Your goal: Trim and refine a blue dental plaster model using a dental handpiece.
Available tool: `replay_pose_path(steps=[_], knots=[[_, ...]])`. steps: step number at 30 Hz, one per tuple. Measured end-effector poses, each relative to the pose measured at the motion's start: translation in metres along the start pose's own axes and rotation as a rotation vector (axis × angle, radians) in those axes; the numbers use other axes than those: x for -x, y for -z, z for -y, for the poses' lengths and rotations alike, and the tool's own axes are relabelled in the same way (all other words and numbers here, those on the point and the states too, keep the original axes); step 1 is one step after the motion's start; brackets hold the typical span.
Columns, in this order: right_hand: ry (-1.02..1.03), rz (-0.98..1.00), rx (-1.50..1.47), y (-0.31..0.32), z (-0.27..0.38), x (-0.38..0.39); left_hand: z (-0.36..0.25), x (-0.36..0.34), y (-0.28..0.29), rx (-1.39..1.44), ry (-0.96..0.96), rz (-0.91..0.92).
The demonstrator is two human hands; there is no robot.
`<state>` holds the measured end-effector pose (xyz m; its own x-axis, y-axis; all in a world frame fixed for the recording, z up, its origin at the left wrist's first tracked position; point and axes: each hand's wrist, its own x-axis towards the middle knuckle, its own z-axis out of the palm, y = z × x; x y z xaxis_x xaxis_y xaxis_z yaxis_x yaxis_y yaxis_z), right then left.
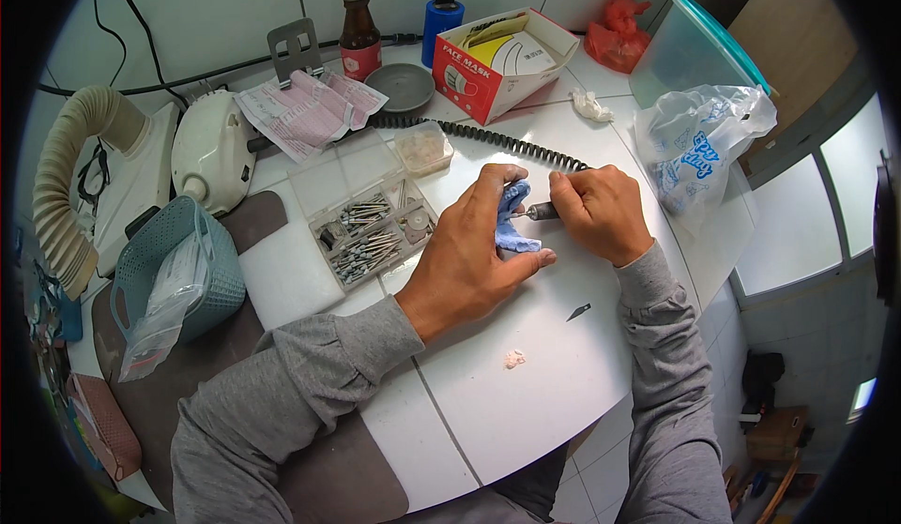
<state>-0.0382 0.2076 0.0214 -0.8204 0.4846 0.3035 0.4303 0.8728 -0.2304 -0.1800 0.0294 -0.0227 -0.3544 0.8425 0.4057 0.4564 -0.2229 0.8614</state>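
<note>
My left hand [474, 247] grips a blue dental cast [512, 214] just above the white tabletop [526, 374]. My right hand [601, 210] is closed around a metal rotary handpiece [542, 211], whose tip touches the blue cast. A black coiled cord [488, 136] runs from the handpiece back to the left. Both forearms wear grey sleeves.
A clear case of burs [371, 228] lies left of my hands, a small blade [578, 312] and a pink crumb [513, 359] in front. At the back stand a mask box [497, 64], a brown bottle [358, 31], a grey dish [401, 86]. Plastic bag [699, 149] right, blue basket [174, 266] left.
</note>
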Motion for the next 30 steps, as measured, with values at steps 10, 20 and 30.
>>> replay_pose_path(steps=[10,20,30], knots=[[0.020,-0.004,0.015,-0.001,0.000,0.001,-0.001,0.001,0.001,-0.002,0.019,0.015],[0.037,-0.040,0.021,-0.002,-0.002,0.001,-0.004,-0.001,0.002,0.012,0.020,0.011],[-0.032,-0.152,-0.226,0.003,-0.009,-0.001,-0.011,0.000,0.006,0.136,0.105,0.049]])
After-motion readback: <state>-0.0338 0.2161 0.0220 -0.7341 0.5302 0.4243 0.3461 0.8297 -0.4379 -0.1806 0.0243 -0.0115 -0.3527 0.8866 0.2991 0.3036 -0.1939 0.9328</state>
